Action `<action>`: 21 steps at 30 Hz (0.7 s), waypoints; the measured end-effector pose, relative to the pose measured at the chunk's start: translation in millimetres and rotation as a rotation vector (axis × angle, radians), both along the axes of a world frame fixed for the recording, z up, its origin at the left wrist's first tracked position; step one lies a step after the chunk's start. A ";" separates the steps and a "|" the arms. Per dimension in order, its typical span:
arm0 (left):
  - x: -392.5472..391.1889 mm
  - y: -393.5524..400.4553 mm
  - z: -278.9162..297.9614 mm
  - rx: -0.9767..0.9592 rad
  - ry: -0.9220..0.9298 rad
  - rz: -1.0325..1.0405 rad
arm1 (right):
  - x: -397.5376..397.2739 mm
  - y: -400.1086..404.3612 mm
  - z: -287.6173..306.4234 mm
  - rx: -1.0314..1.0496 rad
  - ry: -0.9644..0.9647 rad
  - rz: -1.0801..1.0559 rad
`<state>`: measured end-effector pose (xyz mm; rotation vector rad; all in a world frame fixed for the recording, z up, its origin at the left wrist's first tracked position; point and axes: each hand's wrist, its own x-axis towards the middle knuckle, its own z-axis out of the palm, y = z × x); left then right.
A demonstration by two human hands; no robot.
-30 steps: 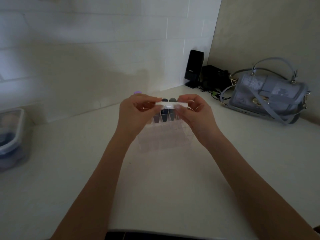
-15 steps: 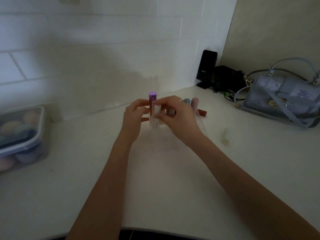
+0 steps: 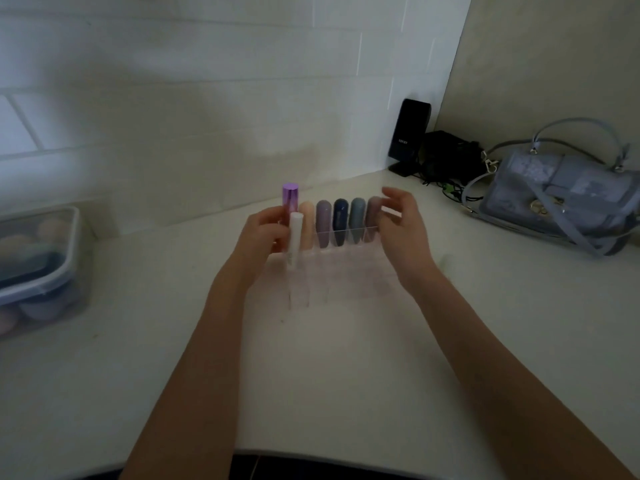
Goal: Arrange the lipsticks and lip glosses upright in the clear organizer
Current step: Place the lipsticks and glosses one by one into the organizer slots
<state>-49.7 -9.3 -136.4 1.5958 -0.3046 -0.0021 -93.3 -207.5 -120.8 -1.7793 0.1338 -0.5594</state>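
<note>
**Head view: white tube upright at the organizer's left end**

The clear organizer point(image 3: 346, 268) sits on the pale counter point(image 3: 346, 375) near the tiled wall. Its back row holds 5 upright tubes: peach point(image 3: 307, 223), mauve point(image 3: 323, 221), navy point(image 3: 340, 220), grey-blue point(image 3: 357, 218) and a brownish one point(image 3: 373, 216). A purple-capped tube point(image 3: 290, 199) stands at the far left, behind a white tube point(image 3: 295, 237) in a front slot. The left hand point(image 3: 263, 237) curls its fingers against the white tube; whether it pinches it I cannot tell. The right hand point(image 3: 401, 226) hovers at the right end, fingers spread, holding nothing. A lidded plastic box point(image 3: 38, 265) stands left; a black speaker point(image 3: 408, 136) and grey handbag point(image 3: 561, 199) stand right.
</note>
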 end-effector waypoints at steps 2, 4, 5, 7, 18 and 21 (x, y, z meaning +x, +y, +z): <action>1.9 8.3 -2.2 -0.068 0.034 0.081 | -1.8 10.7 -2.3 0.027 -0.010 0.051; 2.4 15.2 -5.9 -0.176 0.102 0.126 | -4.5 25.1 -4.5 0.029 -0.016 0.104; 1.7 18.2 -6.9 -0.273 0.167 0.143 | -5.4 31.3 -6.0 0.025 -0.015 0.124; 1.8 24.7 -6.3 -0.493 0.233 0.135 | -7.3 41.5 -7.8 0.041 -0.004 0.174; 18.4 45.9 -5.2 -0.673 0.330 0.355 | 15.2 0.6 -8.6 -0.061 -0.097 -0.072; 16.6 45.1 -2.6 -0.663 0.350 0.348 | 29.6 -23.3 -19.1 -0.254 0.102 -0.089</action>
